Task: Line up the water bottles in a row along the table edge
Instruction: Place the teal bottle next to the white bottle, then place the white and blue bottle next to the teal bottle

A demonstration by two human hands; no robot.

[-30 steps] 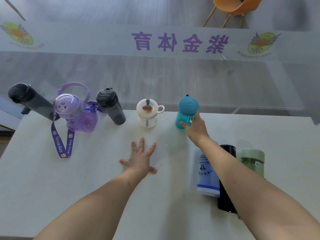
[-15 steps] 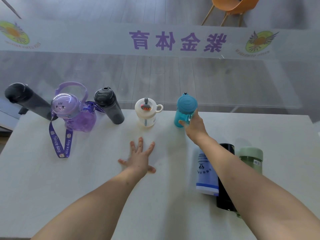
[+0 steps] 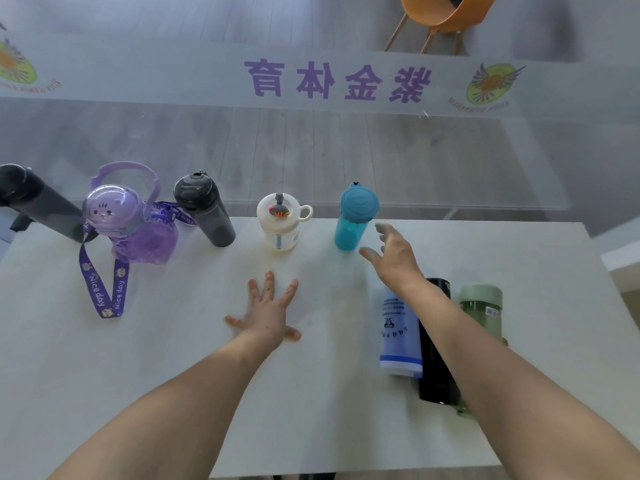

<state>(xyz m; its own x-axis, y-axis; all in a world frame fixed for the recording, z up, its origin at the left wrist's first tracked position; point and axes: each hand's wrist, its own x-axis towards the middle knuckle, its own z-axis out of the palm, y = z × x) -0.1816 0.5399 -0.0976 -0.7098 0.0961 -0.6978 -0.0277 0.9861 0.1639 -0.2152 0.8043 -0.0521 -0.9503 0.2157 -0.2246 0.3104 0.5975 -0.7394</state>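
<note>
Along the far edge of the white table [image 3: 173, 358] stand several bottles: a dark bottle [image 3: 38, 202] at far left, a purple bottle [image 3: 135, 226] with a strap, a grey bottle [image 3: 207, 213], a small white cup bottle [image 3: 280, 221] and a teal bottle [image 3: 355, 216]. My right hand [image 3: 393, 254] hovers just right of the teal bottle, fingers apart, holding nothing. My left hand [image 3: 268, 313] lies flat on the table, fingers spread. Under my right forearm are a blue-labelled bottle [image 3: 400, 334], a black bottle [image 3: 434, 358] and a green bottle [image 3: 483, 310].
A glass wall with purple lettering [image 3: 339, 81] rises directly behind the table's far edge. An orange chair [image 3: 446, 12] stands beyond the glass. The purple strap [image 3: 104, 289] trails onto the table at left.
My right hand has let go of the teal bottle and drawn back a little to the right, fingers opening. The left hand has stayed flat on the table.
</note>
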